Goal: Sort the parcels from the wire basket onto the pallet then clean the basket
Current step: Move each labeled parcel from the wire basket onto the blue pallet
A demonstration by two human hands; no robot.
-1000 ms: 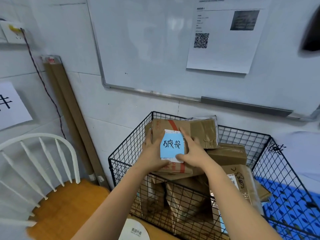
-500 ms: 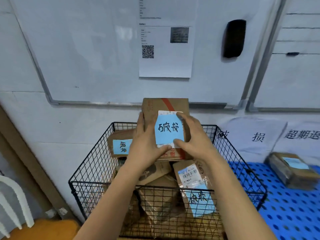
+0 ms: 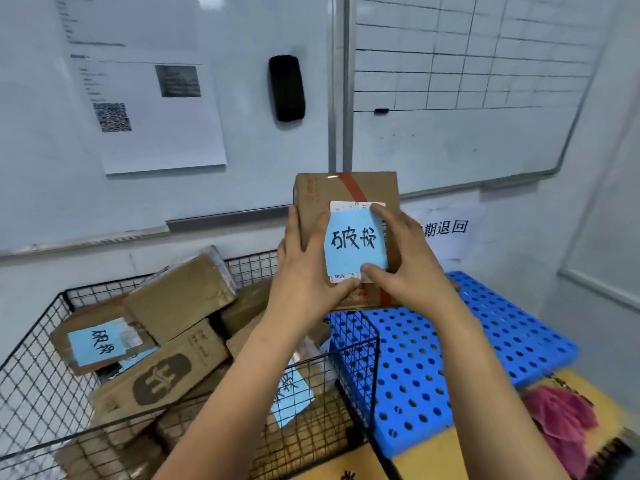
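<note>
You moved the box (image 3: 346,192) from the basket (image 3: 41,341) toward the pallet (image 3: 485,334) (nearly there); your left hand (image 3: 304,271) and right hand (image 3: 408,268) grip it, ready to set down.

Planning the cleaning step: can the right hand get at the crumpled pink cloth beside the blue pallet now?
Probably not yet: the right hand and left hand both grip the blue-noted brown cardboard parcel. Nothing covers the crumpled pink cloth.

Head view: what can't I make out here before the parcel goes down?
All in the head view.
Wall sign: first characters hidden behind the held parcel and right hand.
Printed sheet: text and code blurred.
Wire basket: near side cut off by the bottom edge.
</note>
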